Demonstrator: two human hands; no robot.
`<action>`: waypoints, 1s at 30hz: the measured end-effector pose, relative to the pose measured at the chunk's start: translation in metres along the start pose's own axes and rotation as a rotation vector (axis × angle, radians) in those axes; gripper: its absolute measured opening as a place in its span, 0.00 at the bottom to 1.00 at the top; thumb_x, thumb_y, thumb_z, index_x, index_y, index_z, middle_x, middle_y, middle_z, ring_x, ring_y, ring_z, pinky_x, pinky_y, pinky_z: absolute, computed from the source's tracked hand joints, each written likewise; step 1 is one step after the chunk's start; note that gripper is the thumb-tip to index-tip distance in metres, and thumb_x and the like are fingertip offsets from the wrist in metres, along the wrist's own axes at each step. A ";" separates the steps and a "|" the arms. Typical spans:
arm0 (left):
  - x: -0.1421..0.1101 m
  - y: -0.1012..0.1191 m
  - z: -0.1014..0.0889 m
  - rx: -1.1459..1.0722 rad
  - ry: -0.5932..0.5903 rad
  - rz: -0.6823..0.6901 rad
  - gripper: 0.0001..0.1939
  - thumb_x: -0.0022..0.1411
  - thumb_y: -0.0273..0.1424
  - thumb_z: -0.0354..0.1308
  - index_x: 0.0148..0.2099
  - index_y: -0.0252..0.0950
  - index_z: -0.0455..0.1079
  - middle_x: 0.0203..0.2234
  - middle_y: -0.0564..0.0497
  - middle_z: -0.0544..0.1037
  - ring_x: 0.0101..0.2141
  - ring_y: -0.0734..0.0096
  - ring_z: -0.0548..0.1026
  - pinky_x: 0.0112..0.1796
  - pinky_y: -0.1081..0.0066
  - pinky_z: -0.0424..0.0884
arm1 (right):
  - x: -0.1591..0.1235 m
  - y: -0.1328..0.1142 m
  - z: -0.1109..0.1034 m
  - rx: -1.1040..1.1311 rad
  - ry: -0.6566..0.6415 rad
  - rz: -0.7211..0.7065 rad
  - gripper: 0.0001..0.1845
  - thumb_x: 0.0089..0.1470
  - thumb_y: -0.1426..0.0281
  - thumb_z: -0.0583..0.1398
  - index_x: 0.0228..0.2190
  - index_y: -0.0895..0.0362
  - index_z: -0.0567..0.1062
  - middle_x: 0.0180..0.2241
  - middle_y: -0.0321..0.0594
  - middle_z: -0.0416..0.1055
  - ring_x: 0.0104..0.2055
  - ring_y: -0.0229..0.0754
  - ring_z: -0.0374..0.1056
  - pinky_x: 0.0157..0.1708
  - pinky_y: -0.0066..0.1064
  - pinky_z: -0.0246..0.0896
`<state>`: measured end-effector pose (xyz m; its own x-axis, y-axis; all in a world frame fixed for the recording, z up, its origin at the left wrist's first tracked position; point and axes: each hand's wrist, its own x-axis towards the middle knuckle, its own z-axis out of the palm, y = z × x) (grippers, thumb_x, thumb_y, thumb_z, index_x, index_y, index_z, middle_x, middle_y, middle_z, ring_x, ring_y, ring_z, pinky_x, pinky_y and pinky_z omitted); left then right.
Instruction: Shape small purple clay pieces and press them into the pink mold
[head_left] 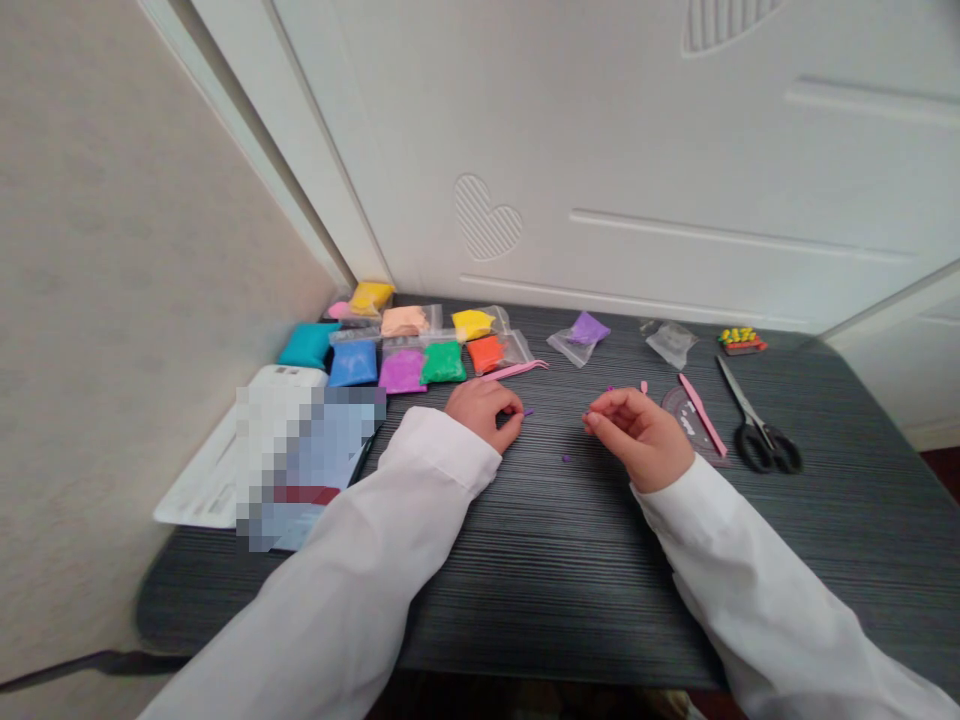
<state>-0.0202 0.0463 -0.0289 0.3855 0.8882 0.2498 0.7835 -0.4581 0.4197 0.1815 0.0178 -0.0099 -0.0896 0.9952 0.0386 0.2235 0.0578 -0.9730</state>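
Thumb and forefinger of my left hand (pixel 486 412) are closed at the tips, and a thin strip of purple clay (pixel 529 411) sticks out from them just above the table. Across from it, my right hand (pixel 637 432) pinches something tiny and dark at its fingertips, too small to make out. Between the hands, nearer to me, a small purple clay bit (pixel 566 458) lies on the dark table. Behind my left hand rest pink tweezers (pixel 517 369). A pink modelling tool (pixel 703 415) lies across a clear plastic template (pixel 684 420) beside my right hand.
Bags of coloured clay, among them a green bag (pixel 443 362), line the back left. A purple clay bag (pixel 589 328) and a clear bag (pixel 671 343) lie farther right. Black-handled scissors (pixel 759 430) and a colourful clay piece (pixel 742 341) are at right; a blurred tablet (pixel 322 460) sits left.
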 end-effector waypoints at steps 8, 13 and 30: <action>0.000 -0.003 0.002 -0.002 -0.002 0.011 0.07 0.50 0.32 0.51 0.29 0.37 0.69 0.25 0.52 0.73 0.31 0.69 0.68 0.36 0.68 0.61 | 0.004 -0.008 -0.006 0.622 -0.133 0.232 0.09 0.41 0.68 0.62 0.29 0.55 0.73 0.23 0.33 0.66 0.25 0.29 0.60 0.25 0.24 0.56; 0.000 -0.002 0.000 -0.003 -0.014 0.009 0.07 0.50 0.32 0.51 0.29 0.37 0.69 0.25 0.52 0.73 0.31 0.70 0.68 0.36 0.68 0.62 | 0.003 -0.016 -0.006 0.748 -0.144 0.277 0.07 0.39 0.69 0.63 0.25 0.57 0.72 0.19 0.32 0.64 0.21 0.28 0.57 0.21 0.24 0.53; 0.001 -0.004 -0.002 0.007 -0.032 0.020 0.07 0.51 0.32 0.51 0.29 0.37 0.69 0.25 0.51 0.73 0.32 0.69 0.68 0.36 0.68 0.62 | 0.001 -0.020 -0.012 0.827 -0.151 0.348 0.10 0.41 0.66 0.62 0.28 0.56 0.69 0.22 0.32 0.69 0.21 0.29 0.63 0.21 0.23 0.56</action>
<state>-0.0233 0.0490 -0.0289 0.4166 0.8794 0.2305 0.7787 -0.4761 0.4087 0.1890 0.0189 0.0127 -0.2869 0.9216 -0.2615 -0.5006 -0.3769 -0.7793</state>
